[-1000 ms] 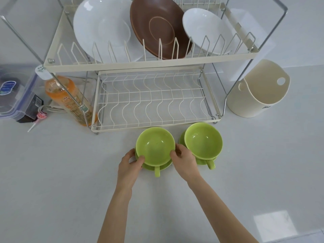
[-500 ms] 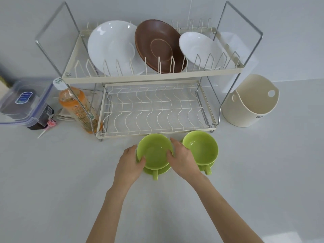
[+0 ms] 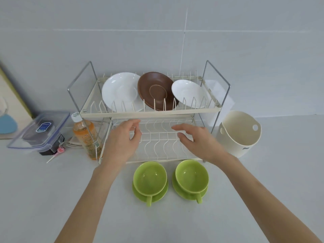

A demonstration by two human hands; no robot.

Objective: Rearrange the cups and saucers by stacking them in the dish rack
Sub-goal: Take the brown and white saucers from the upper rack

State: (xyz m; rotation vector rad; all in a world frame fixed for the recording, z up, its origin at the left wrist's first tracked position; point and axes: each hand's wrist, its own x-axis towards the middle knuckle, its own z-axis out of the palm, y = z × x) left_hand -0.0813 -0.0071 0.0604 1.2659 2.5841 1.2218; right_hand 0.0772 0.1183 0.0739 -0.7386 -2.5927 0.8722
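Note:
Two green cups stand on green saucers on the counter, right in front of the dish rack (image 3: 150,114). The left cup (image 3: 149,178) sits on its saucer (image 3: 162,192), the right cup (image 3: 192,175) on the other saucer (image 3: 178,189); both handles point toward me. My left hand (image 3: 122,139) and my right hand (image 3: 196,139) hover above the rack's lower wire shelf, fingers spread, holding nothing. The upper shelf holds a large white plate (image 3: 121,92), a brown saucer (image 3: 156,90) and a small white plate (image 3: 189,93).
A cream utensil holder (image 3: 238,135) stands right of the rack. Left of it are an orange drink bottle (image 3: 85,135), a clear lidded container (image 3: 40,132) and a small pink lollipop (image 3: 58,151). A tiled wall runs behind.
Both hands let go of the left cup and rose over the lower shelf, now open. The camera view pulled back and tilted up, showing more wall.

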